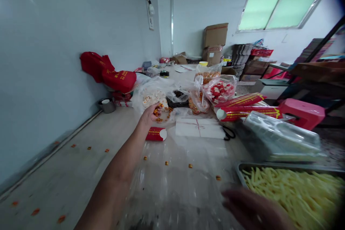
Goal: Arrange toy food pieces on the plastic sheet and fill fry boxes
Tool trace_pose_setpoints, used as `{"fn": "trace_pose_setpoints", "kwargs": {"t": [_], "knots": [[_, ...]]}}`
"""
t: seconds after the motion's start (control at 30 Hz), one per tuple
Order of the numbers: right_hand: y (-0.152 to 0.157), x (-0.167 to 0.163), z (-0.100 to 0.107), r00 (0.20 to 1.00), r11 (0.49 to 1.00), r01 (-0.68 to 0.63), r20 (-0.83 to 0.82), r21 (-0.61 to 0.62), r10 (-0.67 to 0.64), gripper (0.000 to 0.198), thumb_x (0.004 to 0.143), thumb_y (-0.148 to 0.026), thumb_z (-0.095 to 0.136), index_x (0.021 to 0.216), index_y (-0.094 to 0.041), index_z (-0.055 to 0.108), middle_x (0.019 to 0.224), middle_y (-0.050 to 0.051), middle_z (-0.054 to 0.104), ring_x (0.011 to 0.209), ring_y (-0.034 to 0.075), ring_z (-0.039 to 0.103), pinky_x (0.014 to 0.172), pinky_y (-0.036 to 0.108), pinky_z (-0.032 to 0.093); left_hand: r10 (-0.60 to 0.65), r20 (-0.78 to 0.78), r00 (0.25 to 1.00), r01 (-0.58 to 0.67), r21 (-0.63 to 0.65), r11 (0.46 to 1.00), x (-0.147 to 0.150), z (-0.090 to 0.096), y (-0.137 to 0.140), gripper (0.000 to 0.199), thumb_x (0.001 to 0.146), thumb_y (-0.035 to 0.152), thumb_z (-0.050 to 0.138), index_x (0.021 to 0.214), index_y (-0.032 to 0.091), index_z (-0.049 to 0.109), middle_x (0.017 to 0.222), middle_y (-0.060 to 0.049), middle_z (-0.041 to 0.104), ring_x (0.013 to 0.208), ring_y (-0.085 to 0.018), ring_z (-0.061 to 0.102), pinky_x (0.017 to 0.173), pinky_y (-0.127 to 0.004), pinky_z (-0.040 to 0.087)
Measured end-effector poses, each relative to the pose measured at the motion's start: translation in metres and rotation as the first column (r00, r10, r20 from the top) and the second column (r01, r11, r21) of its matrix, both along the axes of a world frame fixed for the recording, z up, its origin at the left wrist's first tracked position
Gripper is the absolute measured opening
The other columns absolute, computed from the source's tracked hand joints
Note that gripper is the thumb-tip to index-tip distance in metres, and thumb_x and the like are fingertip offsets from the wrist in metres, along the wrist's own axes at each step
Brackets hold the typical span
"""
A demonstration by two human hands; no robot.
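Observation:
My left hand (151,114) reaches forward to a heap of small orange-brown pieces (167,115) and has its fingers curled round some of them. Just below it lies a red fries carton (154,134) with yellow print and a white end. Near the front right, my right hand (248,205) is smeared by motion beside a metal tray (239,172); its fingers cannot be made out. Pale yellow fry-shaped sticks (293,190) fill that tray. Similar small orange-brown pieces (166,163) lie spaced apart in rows across the plastic-covered table.
White sheets tied with string (199,128) lie mid-table next to black-handled scissors (229,133). Behind are clear bags of red and white pieces (219,90). Red cartons (242,111), clear plastic trays (283,136) and a pink stool (302,113) are at right. A grey cup (108,106) stands by the wall.

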State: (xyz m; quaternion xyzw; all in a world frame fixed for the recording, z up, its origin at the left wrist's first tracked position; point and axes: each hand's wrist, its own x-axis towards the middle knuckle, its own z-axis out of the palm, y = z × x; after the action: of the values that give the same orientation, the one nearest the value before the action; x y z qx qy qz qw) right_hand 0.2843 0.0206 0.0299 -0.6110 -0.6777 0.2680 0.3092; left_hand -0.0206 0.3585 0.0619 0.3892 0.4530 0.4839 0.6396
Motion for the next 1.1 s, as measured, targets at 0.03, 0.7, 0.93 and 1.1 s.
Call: {"fn": "trace_pose_setpoints", "kwargs": {"t": [0.03, 0.7, 0.93, 1.1], "knots": [[0.009, -0.006, 0.012, 0.998, 1.000, -0.012, -0.054, -0.003, 0.012, 0.026, 0.089, -0.055, 0.057, 0.096, -0.036, 0.073, 0.081, 0.006, 0.070, 0.070, 0.024, 0.069, 0.065, 0.039, 0.059, -0.043, 0.046, 0.998, 0.045, -0.031, 0.999, 0.001, 0.005, -0.022, 0.022, 0.095, 0.031, 0.057, 0.080, 0.015, 0.055, 0.059, 0.003, 0.043, 0.046, -0.005, 0.039, 0.041, -0.014, 0.036], [-0.038, -0.122, 0.054, 0.875, 0.804, -0.433, -0.026, 0.409, 0.484, 0.018, 0.084, -0.017, 0.063, 0.096, -0.018, 0.077, 0.090, 0.004, 0.070, 0.078, 0.014, 0.062, 0.074, 0.025, 0.048, -0.052, 0.552, 0.832, 0.282, -0.340, 0.897, 0.004, 0.028, -0.391, 0.030, 0.102, 0.030, 0.046, 0.081, 0.012, 0.054, 0.062, 0.003, 0.044, 0.043, -0.001, 0.042, 0.036, -0.008, 0.030], [-0.034, -0.105, 0.023, 0.815, 0.945, -0.287, -0.558, -0.154, 0.157, 0.028, 0.067, -0.031, 0.083, 0.083, -0.010, 0.074, 0.070, 0.006, 0.070, 0.062, 0.014, 0.063, 0.060, 0.025, 0.053, 0.200, 0.629, 0.751, 0.060, -0.367, 0.928, -0.052, 0.008, -0.408, 0.026, 0.103, 0.029, 0.045, 0.088, 0.012, 0.058, 0.063, 0.002, 0.047, 0.046, -0.001, 0.045, 0.039, -0.007, 0.034], [-0.053, -0.045, -0.008, 0.913, 0.927, -0.106, -0.405, -0.360, -0.053, 0.033, 0.061, -0.030, 0.089, 0.082, -0.010, 0.072, 0.066, 0.006, 0.070, 0.058, 0.015, 0.066, 0.054, 0.023, 0.054, 0.378, 0.553, 0.743, -0.055, -0.512, 0.857, -0.066, -0.026, -0.415, 0.024, 0.101, 0.026, 0.044, 0.092, 0.014, 0.063, 0.069, -0.002, 0.055, 0.051, -0.005, 0.051, 0.044, -0.013, 0.046]]}}
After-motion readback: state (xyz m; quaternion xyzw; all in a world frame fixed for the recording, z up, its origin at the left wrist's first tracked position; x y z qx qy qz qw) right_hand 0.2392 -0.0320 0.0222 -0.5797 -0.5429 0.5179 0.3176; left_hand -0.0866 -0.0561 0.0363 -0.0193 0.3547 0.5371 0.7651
